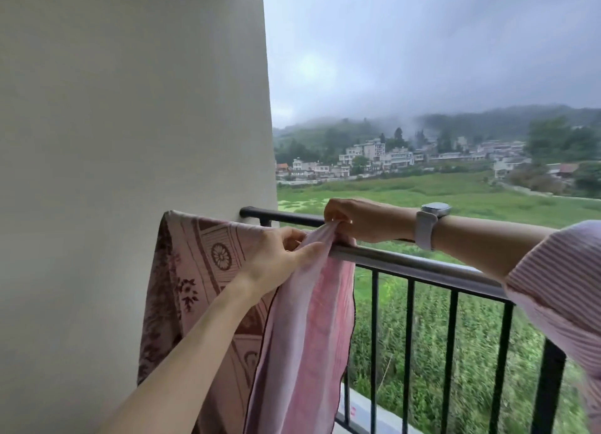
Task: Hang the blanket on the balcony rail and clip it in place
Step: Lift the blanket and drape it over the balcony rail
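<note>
Head view: hands point(279, 254) pinching blanket point(305, 320)

wall point(130, 108) blocks left, rail point(422, 267) rightward bare

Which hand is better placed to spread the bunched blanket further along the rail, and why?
The right hand. It already pinches the gathered blanket on top of the rail, with bare rail stretching beyond on its side. The left hand holds the fabric nearer the wall.
</note>
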A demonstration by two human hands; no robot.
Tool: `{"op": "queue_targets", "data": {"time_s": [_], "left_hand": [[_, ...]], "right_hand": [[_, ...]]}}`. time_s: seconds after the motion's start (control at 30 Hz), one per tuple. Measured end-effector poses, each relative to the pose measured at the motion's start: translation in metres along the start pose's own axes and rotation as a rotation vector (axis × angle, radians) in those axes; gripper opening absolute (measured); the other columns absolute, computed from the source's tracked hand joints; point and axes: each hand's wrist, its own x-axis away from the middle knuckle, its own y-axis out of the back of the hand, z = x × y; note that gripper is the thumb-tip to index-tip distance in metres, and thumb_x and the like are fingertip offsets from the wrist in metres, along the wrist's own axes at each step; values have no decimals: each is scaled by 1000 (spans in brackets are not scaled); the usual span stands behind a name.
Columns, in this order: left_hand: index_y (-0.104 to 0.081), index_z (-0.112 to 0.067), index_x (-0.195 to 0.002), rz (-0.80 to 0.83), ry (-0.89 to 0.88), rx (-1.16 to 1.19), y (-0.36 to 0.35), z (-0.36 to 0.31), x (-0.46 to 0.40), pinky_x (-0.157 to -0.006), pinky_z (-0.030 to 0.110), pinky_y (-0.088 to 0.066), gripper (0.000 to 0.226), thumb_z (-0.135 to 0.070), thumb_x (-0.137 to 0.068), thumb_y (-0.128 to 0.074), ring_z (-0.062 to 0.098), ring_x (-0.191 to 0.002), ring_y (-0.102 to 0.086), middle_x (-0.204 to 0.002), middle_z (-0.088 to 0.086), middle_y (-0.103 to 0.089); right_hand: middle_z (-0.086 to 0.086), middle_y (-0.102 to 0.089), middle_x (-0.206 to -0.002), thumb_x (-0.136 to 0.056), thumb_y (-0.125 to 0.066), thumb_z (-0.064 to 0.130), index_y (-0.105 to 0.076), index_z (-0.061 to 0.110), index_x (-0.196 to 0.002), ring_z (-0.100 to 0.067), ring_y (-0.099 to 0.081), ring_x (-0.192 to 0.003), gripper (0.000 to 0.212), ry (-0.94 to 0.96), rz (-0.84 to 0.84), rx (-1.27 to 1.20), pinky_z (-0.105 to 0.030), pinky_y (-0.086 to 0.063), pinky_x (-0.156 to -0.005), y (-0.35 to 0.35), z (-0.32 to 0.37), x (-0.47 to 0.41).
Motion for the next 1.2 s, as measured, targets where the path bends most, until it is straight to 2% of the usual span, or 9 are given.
{"op": "queue_targets", "data": {"time_s": [0.07,0.17,0.43,0.6,0.73,0.87,0.97,1.13,1.2], "left_hand": [[-64,-15,-96,-98,-36,-14,-9,-17,-3,-64,6,-45,16,-23,-82,-65,8,-80,-61,-86,-4,-66],[-66,-11,-90,-247,-128,-121,-28,-53,-14,-56,6,-41,10,-17,-83,-64,9,-70,-58,-77,-3,-64],[-65,-11,-89,-318,-260,-269,-127,-168,-15,-69,23,-49,15,-21,-78,-70,15,-74,-60,-82,2,-66],[-66,-21,-80,32,-120,-389,-158,-184,16,-68,18,-47,7,-24,-76,-71,5,-68,-59,-75,-11,-65],[-72,-21,-78,215,-20,-511,-156,-183,44,-67,16,-44,16,-32,-83,-61,1,-71,-61,-79,-8,-71],[-68,-21,-82,-41,74,-472,-138,-158,54,-73,18,-45,14,-30,-86,-58,10,-85,-64,-85,-7,-69],[-66,-16,-90,-175,116,-518,-125,-133,59,-62,10,-40,10,-21,-86,-58,13,-89,-62,-89,-4,-65],[-64,-19,-95,-376,127,-560,-80,-88,65,-84,25,-44,12,-22,-85,-58,16,-96,-59,-104,0,-65],[-63,-19,-99,-400,118,-593,-56,-70,66,-87,27,-43,14,-23,-86,-57,17,-99,-57,-107,1,-63]], "right_hand": [[-2,-55,-106,-93,-43,8,-47,9,-123,-20,-53,-95,31,-14,-19,0,-22,-38,-75,13,-9,9],[-6,-59,-96,-90,-47,4,-58,5,-105,-22,-55,-87,19,47,-120,39,-17,-36,-63,39,-30,26],[-2,-47,-68,-88,-49,5,-47,10,-76,-18,-39,-62,14,138,-255,90,-13,-28,-50,112,-97,111],[11,-45,-64,-86,-48,0,-49,15,-76,-4,-40,-58,18,149,-23,34,-11,-32,-54,103,-122,149],[2,-63,-89,-88,-50,0,-61,16,-99,-10,-61,-78,22,-28,524,-128,-24,-53,-77,99,-129,167],[-7,-60,-121,-93,-48,12,-56,14,-119,-16,-57,-98,27,11,430,-118,-28,-51,-84,97,-116,163],[-7,-54,-131,-95,-43,16,-48,13,-128,-20,-54,-114,34,146,266,-47,-29,-41,-96,86,-87,148],[-11,-48,-136,-96,-40,21,-40,13,-133,-28,-48,-120,39,235,138,-24,-37,-36,-102,53,-41,106],[-12,-45,-137,-96,-39,20,-40,11,-133,-28,-47,-119,38,263,133,10,-26,-33,-95,40,-24,86]]}}
